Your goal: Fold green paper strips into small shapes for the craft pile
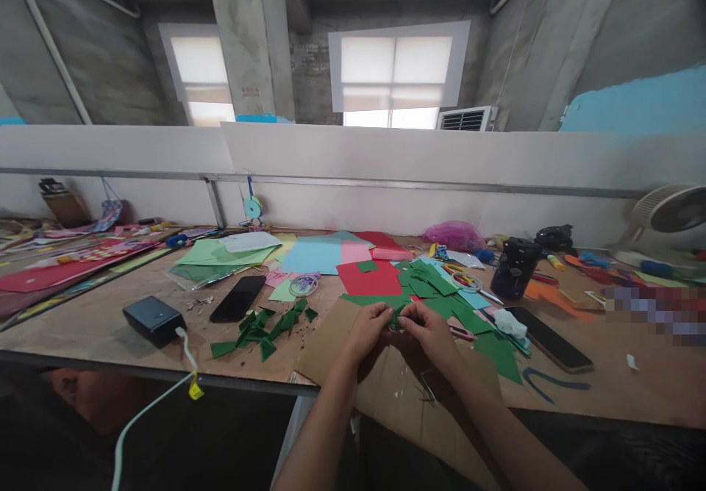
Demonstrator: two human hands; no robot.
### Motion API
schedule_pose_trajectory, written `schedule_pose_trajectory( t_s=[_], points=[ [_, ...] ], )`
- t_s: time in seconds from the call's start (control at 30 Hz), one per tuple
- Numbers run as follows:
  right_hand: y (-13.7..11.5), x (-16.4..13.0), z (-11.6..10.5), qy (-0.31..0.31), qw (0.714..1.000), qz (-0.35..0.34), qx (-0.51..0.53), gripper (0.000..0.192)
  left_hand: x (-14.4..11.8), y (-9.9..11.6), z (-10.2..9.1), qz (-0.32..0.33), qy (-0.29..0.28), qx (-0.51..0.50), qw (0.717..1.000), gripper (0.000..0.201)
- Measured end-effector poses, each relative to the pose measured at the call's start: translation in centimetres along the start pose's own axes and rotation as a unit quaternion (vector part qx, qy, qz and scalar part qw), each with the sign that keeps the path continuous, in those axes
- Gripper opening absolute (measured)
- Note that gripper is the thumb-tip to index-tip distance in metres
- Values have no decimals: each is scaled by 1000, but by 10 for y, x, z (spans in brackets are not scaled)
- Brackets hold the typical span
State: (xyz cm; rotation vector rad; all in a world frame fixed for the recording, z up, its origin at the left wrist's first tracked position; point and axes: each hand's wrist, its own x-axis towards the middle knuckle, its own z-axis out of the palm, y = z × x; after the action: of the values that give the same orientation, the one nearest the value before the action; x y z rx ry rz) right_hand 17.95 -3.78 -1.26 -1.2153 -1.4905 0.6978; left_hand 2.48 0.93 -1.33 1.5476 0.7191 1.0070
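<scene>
My left hand (368, 335) and my right hand (427, 331) meet over a sheet of brown cardboard (325, 337) at the table's front edge. Both pinch one small piece of green paper (396, 317) between the fingertips; its exact shape is mostly covered by the fingers. Left of my hands lies a loose heap of folded green paper pieces (268, 329). Just beyond and to the right, flat green paper squares (427, 279) are spread out. A pink-handled cutter or similar tool (461, 333) rests beside my right hand.
A black phone (238, 299) and a dark box with a cable (155, 320) lie to the left. On the right are another phone (551, 338), white tissue (510, 323), a dark bottle (515, 269) and a fan (670, 215). Coloured sheets (314, 254) lie at the back.
</scene>
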Motion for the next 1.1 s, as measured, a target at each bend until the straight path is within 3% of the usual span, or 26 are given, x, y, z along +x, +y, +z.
schedule_pose_trajectory(
  t_s=[1.1],
  points=[
    [0, -1, 0, 25, 997, -3, -79, 17, 0, -8, 0, 8, -14, 86, 996, 33]
  ],
)
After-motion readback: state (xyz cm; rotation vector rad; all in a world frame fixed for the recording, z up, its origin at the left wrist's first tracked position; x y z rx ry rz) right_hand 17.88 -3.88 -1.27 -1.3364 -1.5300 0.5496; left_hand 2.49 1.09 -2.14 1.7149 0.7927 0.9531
